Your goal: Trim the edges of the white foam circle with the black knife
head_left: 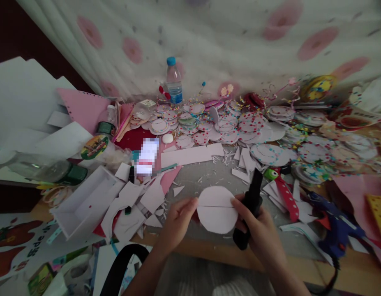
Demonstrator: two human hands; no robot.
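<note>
A round white paper disc [217,220] with a straight line across its upper half is held between my two hands, above the front of the grey work surface. My left hand [181,218] pinches its left edge. The thumb of my right hand [255,224] presses on the disc's right edge. Also in the right hand is a long black tool [254,197], upright and partly covered by the fingers; its exact kind is hard to make out. Thin paper scraps [205,174] lie just behind the disc.
Stacks of decorated white discs [229,125] line the back, beside a water bottle [174,84]. At right lies a blue glue gun [332,226]. A phone [147,156], paper offcuts [128,213] and a white box [88,201] occupy the left. A white paper strip [190,155] lies behind.
</note>
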